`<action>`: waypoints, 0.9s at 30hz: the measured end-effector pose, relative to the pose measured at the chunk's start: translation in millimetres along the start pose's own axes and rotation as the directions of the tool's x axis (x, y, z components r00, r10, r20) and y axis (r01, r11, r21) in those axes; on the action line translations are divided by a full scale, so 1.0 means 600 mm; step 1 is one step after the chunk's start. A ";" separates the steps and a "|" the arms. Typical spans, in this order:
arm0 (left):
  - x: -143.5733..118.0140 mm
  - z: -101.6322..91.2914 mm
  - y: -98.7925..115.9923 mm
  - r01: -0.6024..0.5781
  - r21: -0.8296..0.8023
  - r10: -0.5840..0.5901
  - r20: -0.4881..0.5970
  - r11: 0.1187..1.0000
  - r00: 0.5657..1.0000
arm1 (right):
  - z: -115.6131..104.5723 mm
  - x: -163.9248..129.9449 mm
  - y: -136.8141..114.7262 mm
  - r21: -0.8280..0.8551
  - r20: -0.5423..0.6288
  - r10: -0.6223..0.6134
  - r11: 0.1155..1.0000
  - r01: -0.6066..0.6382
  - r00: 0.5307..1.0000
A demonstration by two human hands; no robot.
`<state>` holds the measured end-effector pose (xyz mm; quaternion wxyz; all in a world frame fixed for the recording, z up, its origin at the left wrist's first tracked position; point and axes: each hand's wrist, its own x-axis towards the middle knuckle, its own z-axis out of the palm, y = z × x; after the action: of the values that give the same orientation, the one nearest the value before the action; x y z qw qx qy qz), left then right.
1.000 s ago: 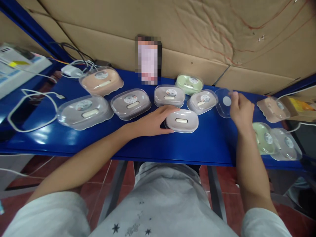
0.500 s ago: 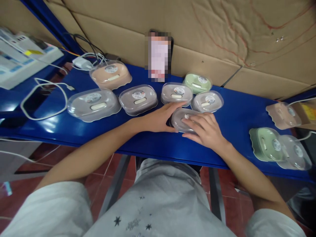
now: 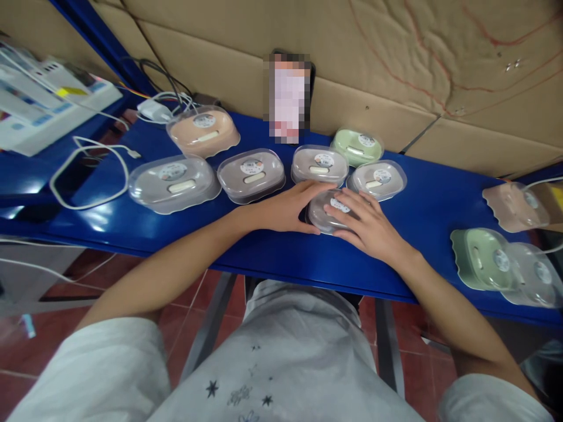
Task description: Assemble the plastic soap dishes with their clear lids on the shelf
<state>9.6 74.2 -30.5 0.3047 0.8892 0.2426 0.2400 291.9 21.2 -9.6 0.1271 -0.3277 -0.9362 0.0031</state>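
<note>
Both my hands are on a small oval grey soap box with a clear lid and a round white label, close to the front edge of the blue table. My left hand wraps round its left end, with fingers on the far side and thumb on the near side. My right hand lies over its right part, fingers across the lid, hiding that end. Just behind stand more grey boxes of the same kind: one grey box touches my left fingertips or nearly so, and another grey box is beyond my right fingers.
Further lidded boxes stand left, a peach box among them, and right, a green box among them. A green box sits at the back. A phone leans on the cardboard. A white cable loops on the blue table.
My right hand has shifted on the lid, so the round label now shows between its fingers. The left hand keeps its place round the box. The whole view has moved slightly.
</note>
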 end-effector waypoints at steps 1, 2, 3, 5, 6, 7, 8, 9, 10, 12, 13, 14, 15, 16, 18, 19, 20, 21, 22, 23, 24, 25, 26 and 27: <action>0.000 -0.001 0.000 0.002 0.000 -0.002 0.001 1.000 1.000 | 0.002 -0.002 0.000 -0.012 0.000 -0.004 1.000 0.004 1.000; 0.000 -0.001 0.001 0.002 -0.002 -0.002 0.002 1.000 1.000 | 0.004 -0.003 0.000 -0.025 -0.002 -0.008 1.000 0.008 1.000; 0.000 -0.002 0.001 0.001 -0.004 -0.001 0.003 1.000 1.000 | 0.006 -0.005 -0.002 -0.039 -0.002 -0.011 0.999 0.011 1.000; 0.000 -0.004 0.000 -0.004 -0.013 0.004 0.009 1.000 1.000 | 0.009 -0.007 -0.007 -0.067 -0.005 -0.019 0.998 0.018 1.000; 0.001 -0.005 0.000 -0.005 -0.020 0.005 0.013 1.000 1.000 | 0.010 -0.008 -0.010 -0.079 -0.010 -0.025 0.997 0.024 1.000; 0.001 -0.005 -0.001 -0.003 -0.027 0.003 0.017 1.000 1.000 | 0.012 -0.009 -0.012 -0.087 -0.016 -0.032 0.996 0.031 0.999; 0.001 -0.006 -0.002 0.002 -0.035 -0.001 0.018 0.999 1.000 | 0.013 -0.009 -0.013 -0.094 -0.019 -0.038 0.995 0.036 0.999; 0.001 -0.007 -0.003 0.006 -0.042 -0.005 0.018 0.999 1.000 | 0.014 -0.009 -0.014 -0.099 -0.019 -0.043 0.994 0.041 0.999; 0.001 -0.007 -0.003 0.010 -0.047 -0.009 0.018 0.999 1.000 | 0.015 -0.008 -0.013 -0.102 -0.016 -0.044 0.994 0.042 0.999; 0.001 -0.008 -0.003 0.014 -0.054 -0.013 0.016 0.998 1.000 | 0.013 -0.005 -0.011 -0.097 -0.007 -0.036 0.995 0.035 0.999; 0.001 -0.008 -0.002 0.012 -0.054 -0.011 0.014 0.998 1.000 | 0.011 -0.003 -0.010 -0.091 -0.001 -0.029 0.995 0.029 1.000; 0.001 -0.008 -0.001 0.008 -0.051 -0.007 0.012 0.999 1.000 | 0.007 -0.001 -0.010 -0.081 0.005 -0.021 0.997 0.022 1.000; 0.001 -0.007 0.000 0.002 -0.047 -0.002 0.013 0.999 1.000 | 0.002 0.000 -0.012 -0.069 0.014 -0.012 0.998 0.012 1.000; 0.001 -0.007 0.001 -0.004 -0.040 0.005 0.017 0.999 1.000 | -0.004 -0.001 -0.015 -0.059 0.024 0.003 0.998 -0.001 1.000; 0.000 -0.006 0.003 -0.015 -0.019 0.016 0.042 1.000 0.999 | -0.017 -0.012 -0.028 -0.046 0.039 0.042 0.998 -0.040 0.998; 0.000 -0.006 0.004 -0.019 0.000 0.019 0.054 1.000 0.998 | -0.023 -0.023 -0.036 -0.042 0.044 0.062 0.997 -0.060 0.997; 0.000 -0.006 0.005 -0.021 0.029 0.020 0.056 0.999 0.998 | -0.030 -0.038 -0.044 -0.043 0.049 0.081 0.996 -0.079 0.995; 0.001 -0.007 0.006 -0.024 0.075 0.022 0.037 0.997 0.999 | -0.035 -0.055 -0.050 -0.050 0.051 0.106 0.993 -0.103 0.993; 0.001 -0.009 0.008 -0.028 0.139 0.028 0.002 0.990 1.000 | -0.040 -0.076 -0.053 -0.062 0.052 0.138 0.989 -0.134 0.989; 0.002 -0.012 0.009 -0.030 0.217 0.041 -0.045 0.976 0.998 | -0.045 -0.098 -0.052 -0.080 0.050 0.178 0.981 -0.174 0.983; 0.002 -0.016 0.011 -0.024 0.302 0.057 -0.101 0.953 0.993 | -0.049 -0.120 -0.046 -0.104 0.042 0.229 0.969 -0.223 0.973; 0.002 -0.020 0.012 -0.006 0.381 0.071 -0.157 0.924 0.985 | -0.053 -0.141 -0.035 -0.133 0.022 0.288 0.950 -0.283 0.957; 0.003 -0.023 0.013 0.024 0.448 0.077 -0.207 0.894 0.975 | -0.057 -0.159 -0.020 -0.161 -0.006 0.350 0.924 -0.347 0.937; 0.003 -0.027 0.014 0.062 0.499 0.071 -0.244 0.864 0.967 | -0.061 -0.175 -0.002 -0.183 -0.034 0.406 0.896 -0.405 0.913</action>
<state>4.2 76.3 -13.3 0.0283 0.9001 0.3317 0.2812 378.8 -46.8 1.2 0.0899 -0.5257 -0.8440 -0.0573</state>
